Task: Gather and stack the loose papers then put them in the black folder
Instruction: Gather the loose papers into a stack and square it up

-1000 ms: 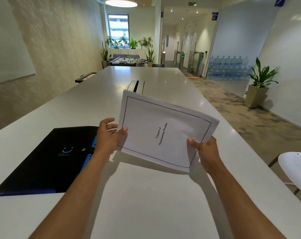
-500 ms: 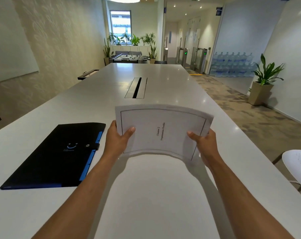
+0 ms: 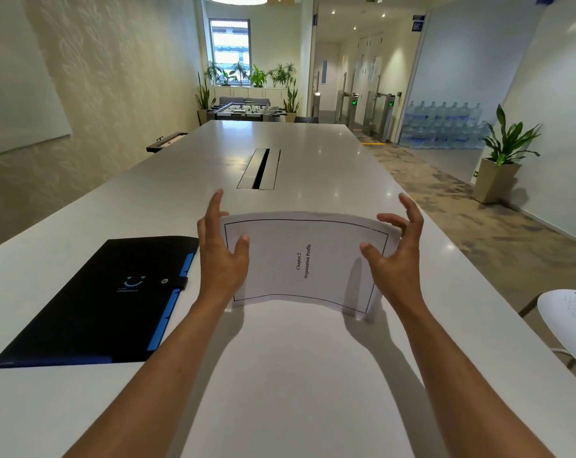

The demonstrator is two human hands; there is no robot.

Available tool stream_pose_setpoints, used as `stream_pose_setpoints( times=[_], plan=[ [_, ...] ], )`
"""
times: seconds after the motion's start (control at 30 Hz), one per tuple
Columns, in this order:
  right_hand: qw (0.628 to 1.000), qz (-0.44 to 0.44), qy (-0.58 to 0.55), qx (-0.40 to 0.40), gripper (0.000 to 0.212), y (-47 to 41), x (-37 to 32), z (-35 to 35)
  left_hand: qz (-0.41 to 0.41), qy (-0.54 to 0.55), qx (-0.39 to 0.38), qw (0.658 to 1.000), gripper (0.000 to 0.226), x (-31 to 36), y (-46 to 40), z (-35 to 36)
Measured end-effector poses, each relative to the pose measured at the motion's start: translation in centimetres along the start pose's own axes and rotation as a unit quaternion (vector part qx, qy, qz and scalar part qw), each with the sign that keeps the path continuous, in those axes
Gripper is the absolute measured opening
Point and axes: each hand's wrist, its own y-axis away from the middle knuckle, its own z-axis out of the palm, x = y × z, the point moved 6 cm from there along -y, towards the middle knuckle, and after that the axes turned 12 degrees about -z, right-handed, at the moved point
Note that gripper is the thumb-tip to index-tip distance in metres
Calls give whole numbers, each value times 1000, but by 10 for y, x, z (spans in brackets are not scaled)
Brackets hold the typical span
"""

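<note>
My left hand [image 3: 222, 256] and right hand [image 3: 395, 256], fingers spread, press the papers [image 3: 308, 262] between them at center frame. The black folder [image 3: 104, 299] lies closed at lower left.

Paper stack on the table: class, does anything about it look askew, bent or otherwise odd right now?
The paper stack bows instead of lying flat, its near edge arching. The left hand and right hand flank its sides with spread fingers. The black folder lies shut beside it, angled to the table edge.

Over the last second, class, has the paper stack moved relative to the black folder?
Yes. The paper stack has come down from a raised tilt towards the table, now level with the black folder beside it; the folder itself has stayed put.
</note>
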Motion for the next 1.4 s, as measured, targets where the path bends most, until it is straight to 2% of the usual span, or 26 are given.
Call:
stream_pose_setpoints(
  times=[0.13,0.23,0.53,0.8,0.9,1.03,1.23,1.4],
  plan=[
    [995,-50,82,0,55,-6,-13,5,23,-64,-7,998,50,5,1,6],
    [993,-48,109,-4,39,-7,-12,6,24,-69,3,997,42,6,1,4],
    [985,-69,156,-11,39,-6,-11,3,39,-60,9,997,38,10,2,1],
    [998,41,18,52,58,15,13,-3,-68,28,-17,997,60,-11,10,8],
    [996,57,1,62,59,20,16,-4,-77,42,-17,996,57,-15,14,10],
    [997,48,-13,65,52,14,15,-7,-96,30,-8,995,38,-22,11,7],
    [996,86,-23,6,24,16,30,-2,-108,36,-16,993,30,-30,12,7],
    [998,63,-23,9,22,9,20,0,-106,55,6,993,25,-24,9,2]
  ],
)
